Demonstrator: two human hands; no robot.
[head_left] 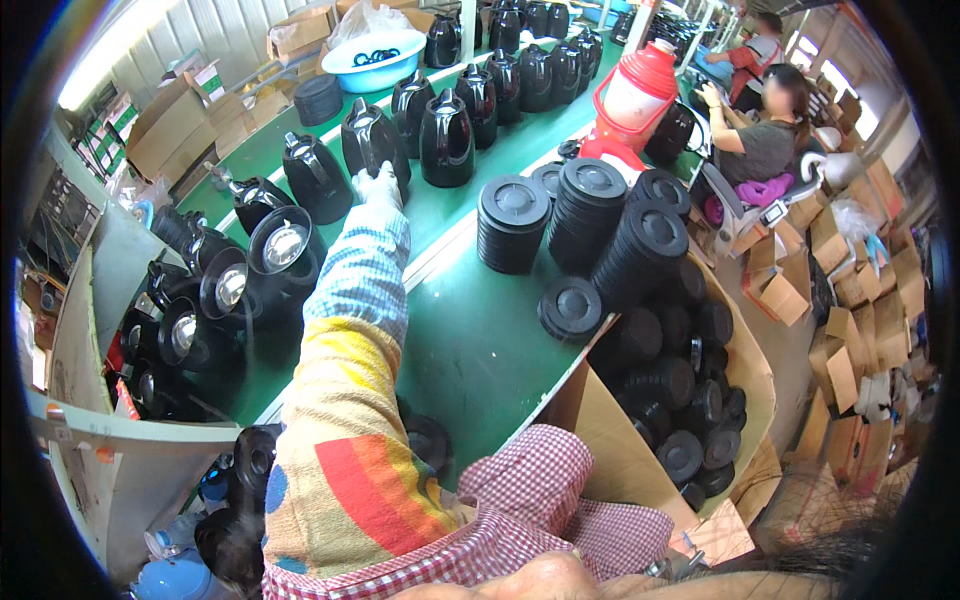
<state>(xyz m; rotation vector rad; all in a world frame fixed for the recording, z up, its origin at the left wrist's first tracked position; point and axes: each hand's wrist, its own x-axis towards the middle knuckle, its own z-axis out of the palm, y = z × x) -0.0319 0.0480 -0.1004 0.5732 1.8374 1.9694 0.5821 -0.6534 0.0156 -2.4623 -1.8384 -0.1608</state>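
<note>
My left hand, in a whitish glove, reaches far forward over the green work surface. Its fingers close on the lower part of a glossy black thermos jug, which stands upright. Another black jug is just left of the hand, and one more stands to its right. My right hand does not show. Stacks of round black ribbed lids stand to the right of my arm, and a short stack sits near the surface's edge.
Black jugs lying with silvery openings crowd the left side. A cardboard box of black lids adjoins the right edge. A red-and-white jug stands beyond the stacks. A blue basin is at the back; a seated person works at right.
</note>
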